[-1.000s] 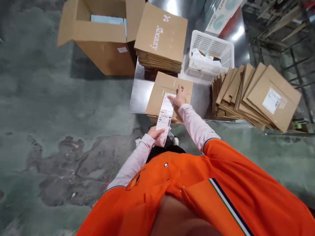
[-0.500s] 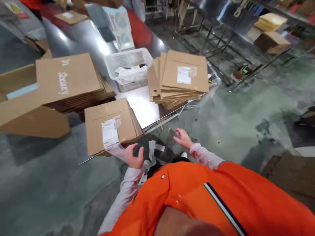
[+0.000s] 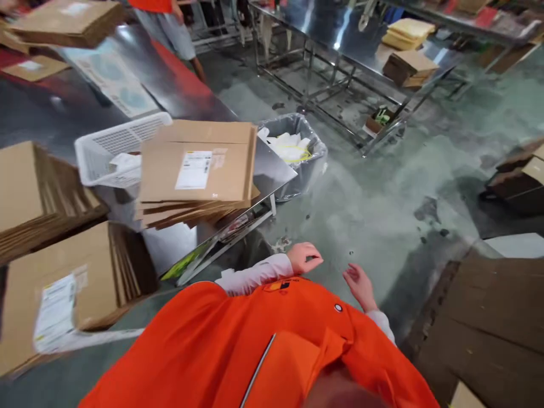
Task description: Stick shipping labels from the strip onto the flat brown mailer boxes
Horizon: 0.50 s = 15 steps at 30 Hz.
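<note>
My left hand (image 3: 304, 258) hovers over the grey floor in front of my orange shirt, with its fingers curled into a loose pinch; what they hold, if anything, is hidden. My right hand (image 3: 360, 285) floats a little to its right, palm up, fingers apart and empty. Neither hand touches anything. The nearest objects are a stack of flat cartons (image 3: 195, 170) with a white shipping label (image 3: 193, 169) on top, at the corner of a steel table (image 3: 276, 167), and a bin lined with a grey bag (image 3: 297, 156) past that corner.
A labelled flat carton (image 3: 55, 300) lies at the lower left beside another stack (image 3: 25, 192). A white basket (image 3: 114, 144) stands behind. Brown cardboard (image 3: 488, 323) covers the floor at right. Steel racks (image 3: 340, 39) and another person's legs (image 3: 170, 22) are at the back.
The view has swung right, away from the table. My right hand left the label stuck on the carton, and both hands have come off the work and now hang over the floor.
</note>
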{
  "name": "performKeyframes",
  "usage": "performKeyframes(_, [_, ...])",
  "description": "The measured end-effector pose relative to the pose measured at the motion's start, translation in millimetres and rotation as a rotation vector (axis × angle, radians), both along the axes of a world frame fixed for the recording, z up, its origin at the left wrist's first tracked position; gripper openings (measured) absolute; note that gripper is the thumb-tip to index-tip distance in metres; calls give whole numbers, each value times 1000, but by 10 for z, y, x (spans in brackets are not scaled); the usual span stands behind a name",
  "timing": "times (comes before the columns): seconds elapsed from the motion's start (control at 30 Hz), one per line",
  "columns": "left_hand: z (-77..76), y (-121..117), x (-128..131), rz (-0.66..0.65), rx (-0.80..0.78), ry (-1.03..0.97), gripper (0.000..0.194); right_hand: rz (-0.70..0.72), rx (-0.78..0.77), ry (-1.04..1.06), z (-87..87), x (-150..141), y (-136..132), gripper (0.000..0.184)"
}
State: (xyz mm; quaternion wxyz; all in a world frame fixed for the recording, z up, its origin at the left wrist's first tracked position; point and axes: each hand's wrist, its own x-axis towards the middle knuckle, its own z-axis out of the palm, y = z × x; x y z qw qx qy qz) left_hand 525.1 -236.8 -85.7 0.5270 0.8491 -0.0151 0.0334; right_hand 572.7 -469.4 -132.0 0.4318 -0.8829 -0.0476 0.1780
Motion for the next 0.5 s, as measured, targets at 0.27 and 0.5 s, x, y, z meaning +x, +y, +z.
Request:
performKeyframes(0.27, [-312,700,1966,60,113,103,31,391,219,-359,1002,2918,439,29])
performKeyframes(0.5, [-82,848,4095,219,121,125,26,-87,7,-355,907,5018,-345,46])
